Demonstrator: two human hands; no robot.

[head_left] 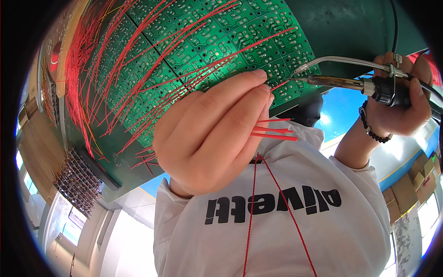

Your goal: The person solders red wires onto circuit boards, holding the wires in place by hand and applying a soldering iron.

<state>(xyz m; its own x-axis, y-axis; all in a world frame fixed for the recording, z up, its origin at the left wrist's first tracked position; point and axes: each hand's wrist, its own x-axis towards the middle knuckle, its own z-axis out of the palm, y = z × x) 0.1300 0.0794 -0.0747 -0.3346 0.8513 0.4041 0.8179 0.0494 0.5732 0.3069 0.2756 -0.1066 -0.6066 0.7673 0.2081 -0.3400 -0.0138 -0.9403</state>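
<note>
My left hand (212, 134) is closed on several short red wires (277, 134), whose ends stick out below the fingers. From its pinched fingertips one red wire (280, 85) reaches to the green circuit board panel (203, 51). My right hand (406, 99) grips a soldering iron (350, 84) with a thin curved metal feed tube (341, 59) clamped to it. The iron's tip and the tube's end meet close to that wire's end, at the board's right part. Many long red wires (152, 60) stand attached across the panel.
A thick bundle of red wires (78, 78) lies left of the panel on the green tabletop (332, 27). A dark block of many small parts (79, 182) sits at the lower left. A black cable (395, 27) runs at the upper right; cardboard boxes (413, 182) are stacked beyond.
</note>
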